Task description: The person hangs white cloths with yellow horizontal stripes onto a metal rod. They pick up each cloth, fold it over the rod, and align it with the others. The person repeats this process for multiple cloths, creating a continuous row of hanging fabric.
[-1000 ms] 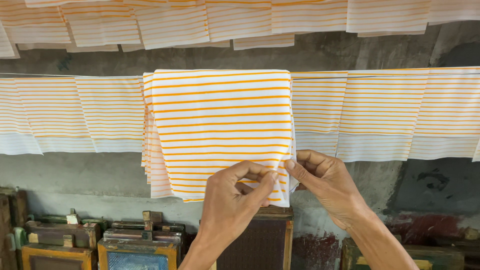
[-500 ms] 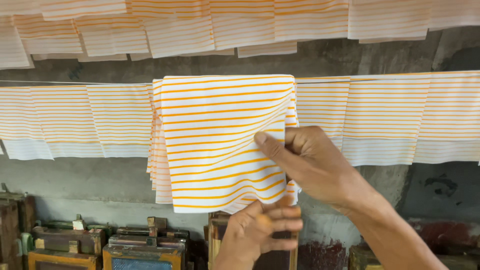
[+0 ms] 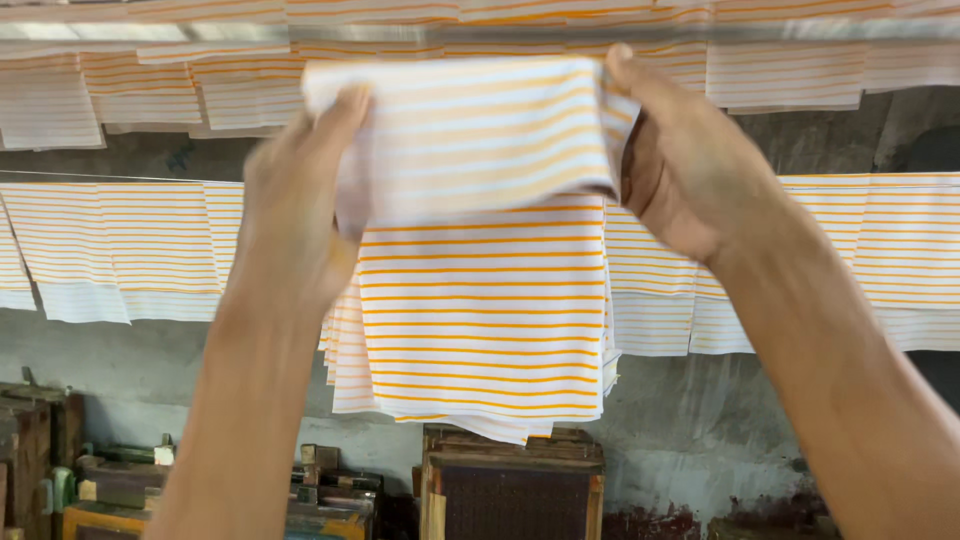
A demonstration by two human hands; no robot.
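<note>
Overhead, both of your hands are raised and hold one item between them: a stack of orange-striped sheets point(image 3: 480, 300), white with thin orange lines running across.

Item, left hand point(image 3: 295, 215): closed on the upper left corner of the stack, thumb side behind the paper, fingers wrapped over the folded top edge. The hand is blurred, so how many sheets it pinches is hard to tell.

Item, right hand point(image 3: 690, 165): closed on the upper right corner, fingertips curled over the top, palm turned toward the stack.

Item, the stack itself: its top part is bent forward over your fingers and shows as a paler, blurred band; the rest hangs straight down below, with the edges of many sheets fanned slightly at the lower left corner. It hangs in front of the wall, level with the middle row of hung sheets.

Item, hung sheets, middle row point(image 3: 120, 245): the same striped kind, draped side by side over a thin line point(image 3: 100, 178) that runs across the wall, on both sides of your stack.

Item, hung sheets, upper row point(image 3: 800, 70): more of them along the top edge of the view.

Item, wall point(image 3: 690, 430): grey, stained, behind everything.

Item, wooden frame point(image 3: 512, 485): dark mesh panel inside, standing directly under the stack at the bottom edge of the view.

Item, wooden blocks and boxes point(image 3: 110, 480): crowded in the lower left corner.
</note>
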